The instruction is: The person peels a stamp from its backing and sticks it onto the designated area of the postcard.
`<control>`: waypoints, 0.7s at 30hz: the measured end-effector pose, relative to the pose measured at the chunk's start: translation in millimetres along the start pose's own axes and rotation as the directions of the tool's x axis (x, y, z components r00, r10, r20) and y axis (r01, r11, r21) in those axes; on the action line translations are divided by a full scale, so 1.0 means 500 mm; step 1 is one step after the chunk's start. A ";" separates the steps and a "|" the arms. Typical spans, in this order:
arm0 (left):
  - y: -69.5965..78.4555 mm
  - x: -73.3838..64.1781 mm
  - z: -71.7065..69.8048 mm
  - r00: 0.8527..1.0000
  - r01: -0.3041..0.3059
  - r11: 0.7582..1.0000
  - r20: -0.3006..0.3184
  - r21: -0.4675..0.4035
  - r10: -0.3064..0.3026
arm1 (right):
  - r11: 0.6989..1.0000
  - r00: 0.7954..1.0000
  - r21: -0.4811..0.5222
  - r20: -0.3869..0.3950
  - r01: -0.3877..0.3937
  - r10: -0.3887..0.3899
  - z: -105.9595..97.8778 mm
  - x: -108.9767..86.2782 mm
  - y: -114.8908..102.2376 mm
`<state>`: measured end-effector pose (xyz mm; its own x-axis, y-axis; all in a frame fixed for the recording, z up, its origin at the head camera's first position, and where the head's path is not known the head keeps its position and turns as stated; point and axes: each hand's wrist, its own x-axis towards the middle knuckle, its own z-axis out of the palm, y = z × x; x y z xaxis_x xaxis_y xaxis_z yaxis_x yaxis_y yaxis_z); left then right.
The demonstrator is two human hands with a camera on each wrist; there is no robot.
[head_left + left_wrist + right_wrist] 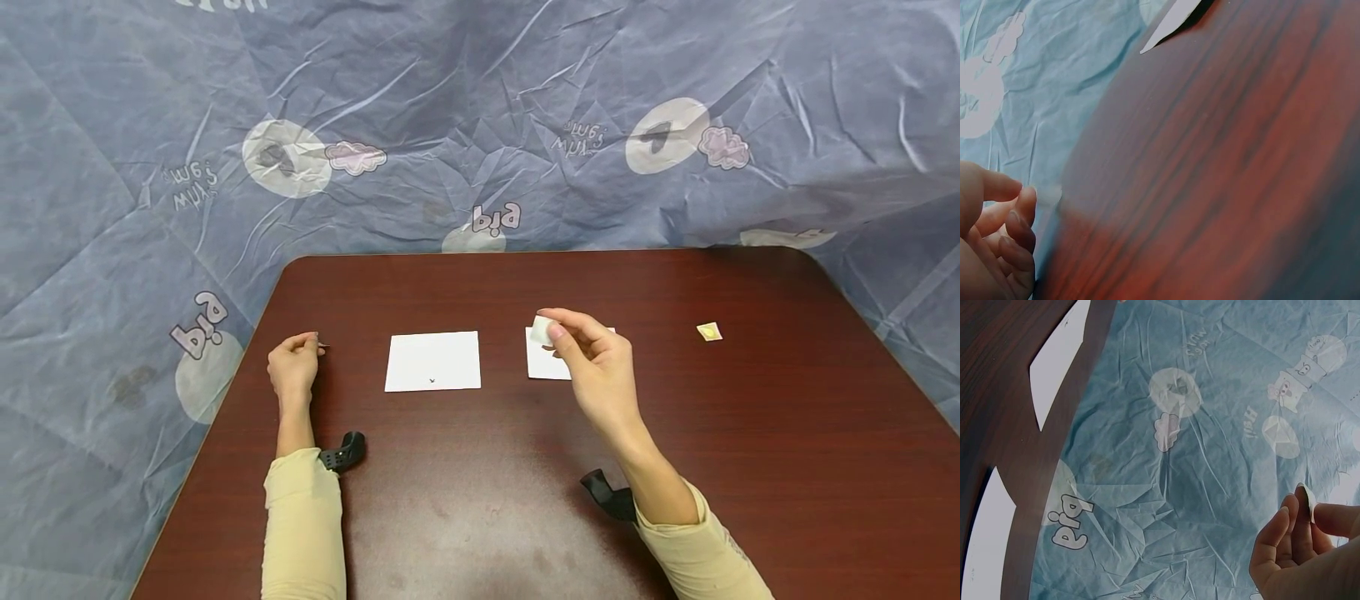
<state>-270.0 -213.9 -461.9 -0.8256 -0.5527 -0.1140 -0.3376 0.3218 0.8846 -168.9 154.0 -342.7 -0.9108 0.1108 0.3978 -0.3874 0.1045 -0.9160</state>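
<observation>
My right hand (600,371) is raised in front of a white sheet of paper (546,360), covering part of it in the head view. Between its thumb and fingertips it pinches a small white square piece (541,330), seen nearly edge-on as a thin pale sliver (1310,501) in the right wrist view. Over at the table's left side, my left hand (292,367) pinches a small thin piece (322,344). That piece looks pale and see-through (1050,196) in the left wrist view; its kind is hard to make out.
Another white sheet (432,354) with a small dark mark near its front edge lies between the hands. A small yellowish square (708,332) lies farther right on the dark red wooden table (480,467). Behind the table hangs a wrinkled blue-grey printed cloth (420,83).
</observation>
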 end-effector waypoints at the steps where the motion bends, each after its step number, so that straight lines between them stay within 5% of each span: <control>1: 0.000 0.000 0.000 1.000 0.001 1.000 -0.005 0.005 -0.001 | 1.000 1.000 -0.001 -0.001 0.001 -0.001 0.000 0.000 0.000; 6: 0.010 -0.002 -0.004 1.000 -0.005 1.000 -0.010 0.006 0.005 | 1.000 1.000 -0.011 -0.002 -0.001 0.001 0.000 -0.001 -0.001; 11: 0.042 -0.015 -0.007 0.996 -0.091 0.992 -0.007 -0.083 0.091 | 1.000 1.000 -0.016 0.003 -0.007 0.007 0.000 -0.001 -0.002; 16: 0.101 -0.047 -0.001 0.977 -0.184 0.935 0.049 -0.304 0.208 | 1.000 1.000 -0.017 0.012 -0.010 0.010 0.000 -0.001 -0.001; 21: 0.155 -0.095 0.014 0.938 -0.246 0.874 0.124 -0.419 0.323 | 1.000 0.999 -0.003 0.033 -0.018 0.018 0.000 -0.002 0.000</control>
<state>-260.2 -157.3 -391.2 -0.9395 -0.3196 0.1230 0.0974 0.0949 0.9907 -168.1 154.0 -343.2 -0.9217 0.0803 0.3794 -0.3707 0.1054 -0.9228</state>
